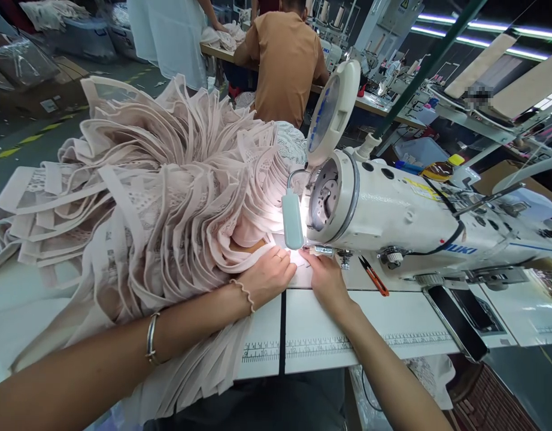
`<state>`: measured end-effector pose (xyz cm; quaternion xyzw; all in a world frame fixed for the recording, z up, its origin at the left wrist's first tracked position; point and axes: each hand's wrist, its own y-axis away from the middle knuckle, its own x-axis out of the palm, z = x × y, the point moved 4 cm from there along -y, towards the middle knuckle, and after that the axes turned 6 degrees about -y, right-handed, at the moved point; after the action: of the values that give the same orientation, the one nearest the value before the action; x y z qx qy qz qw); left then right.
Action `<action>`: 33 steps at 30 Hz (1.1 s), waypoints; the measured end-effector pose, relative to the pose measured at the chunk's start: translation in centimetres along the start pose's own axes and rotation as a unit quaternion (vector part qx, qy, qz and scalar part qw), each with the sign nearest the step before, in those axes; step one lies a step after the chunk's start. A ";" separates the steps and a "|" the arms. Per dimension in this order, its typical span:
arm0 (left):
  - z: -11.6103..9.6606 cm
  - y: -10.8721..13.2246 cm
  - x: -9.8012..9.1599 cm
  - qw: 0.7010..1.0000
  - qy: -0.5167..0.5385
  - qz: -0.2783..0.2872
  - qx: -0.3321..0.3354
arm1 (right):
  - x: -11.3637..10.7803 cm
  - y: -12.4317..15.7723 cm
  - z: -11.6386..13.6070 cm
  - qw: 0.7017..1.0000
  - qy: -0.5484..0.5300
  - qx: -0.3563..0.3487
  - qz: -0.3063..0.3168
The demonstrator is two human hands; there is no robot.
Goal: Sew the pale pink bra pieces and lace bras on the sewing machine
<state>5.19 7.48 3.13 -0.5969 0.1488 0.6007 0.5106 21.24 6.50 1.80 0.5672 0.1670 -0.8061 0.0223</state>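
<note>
The left hand [271,274] was found bunched, thumb against curled fingers, grasping the left edge of a piece of pale cloth [298,258]. The right hand [328,282] lay on the right side of the same cloth, forefinger extended and fingertips against it; whether it pinched the cloth or only pressed it could not be told. The pale cloth was located between the two hands, on the bed at the head end of a white sewing machine [388,206], and was brightly lit beside a pale green lamp [293,221]. The needle area was hidden behind that lamp. The machine's round cover [333,114] stood raised at its left end. A large heap of pale pink garments [177,215], with straps and lace showing, occupied the left of the white table [321,353]; part of it hung over the near edge, and the left forearm lay against it. A wavy bracelet [244,293] and a metal bangle [151,338] were noted on the left arm. Orange-handled snips [375,278] lay just right of the right hand, with a dark phone [455,321] further right. A printed ruler scale [321,347] ran along the near side of the table. At the far side, a person in a brown shirt [285,69] sat facing away, and a person in a white skirt [170,39] stood to the left.
</note>
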 end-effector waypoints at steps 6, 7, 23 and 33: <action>3.3 0.3 0.5 0.991 0.127 0.004 -0.035 | -0.1 0.7 -0.5 0.991 -0.129 0.034 -0.021; 3.6 0.2 0.7 0.989 0.142 0.011 -0.045 | -0.1 0.7 -0.4 0.991 -0.131 0.032 -0.019; 2.0 -0.2 1.0 0.989 0.105 0.091 -0.043 | -0.5 1.4 0.5 0.994 -0.077 -0.054 -0.061; 2.1 0.7 0.7 0.988 0.151 0.044 0.009 | -1.2 1.8 2.2 0.978 0.007 -0.172 -0.115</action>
<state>3.64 9.14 2.72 -0.6691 0.2558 0.5245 0.4603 20.11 4.00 3.15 0.5377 0.3673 -0.7585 0.0258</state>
